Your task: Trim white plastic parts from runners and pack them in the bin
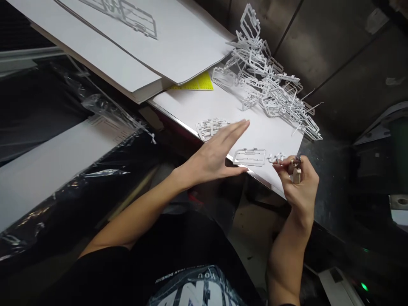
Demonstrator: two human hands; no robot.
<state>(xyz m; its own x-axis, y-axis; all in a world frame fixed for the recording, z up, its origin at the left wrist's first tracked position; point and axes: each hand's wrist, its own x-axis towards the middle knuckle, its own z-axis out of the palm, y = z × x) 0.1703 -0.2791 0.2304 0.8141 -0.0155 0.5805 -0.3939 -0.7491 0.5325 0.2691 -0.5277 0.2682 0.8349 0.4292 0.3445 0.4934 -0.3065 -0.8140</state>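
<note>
My left hand (213, 158) is open above the front edge of the white work surface, fingers stretched out and thumb apart. In front of it, between both hands, lies a flat white plastic frame (250, 157). Just beyond my left fingers is a small stack of similar white frames (211, 128), partly covered by the hand. My right hand (299, 180) is closed around a small beige-and-dark object (296, 172) whose kind I cannot make out. By its fingertips are small curled white plastic pieces (276, 158); whether the fingers touch them is unclear.
A tangled heap of white plastic frames (270, 85) lies at the back right, against a dark metal wall. Large white sheets (178, 42) overhang at the upper left, with more frames on top and a yellow piece (199, 83) beneath. Black plastic wrapping (105, 168) is at left.
</note>
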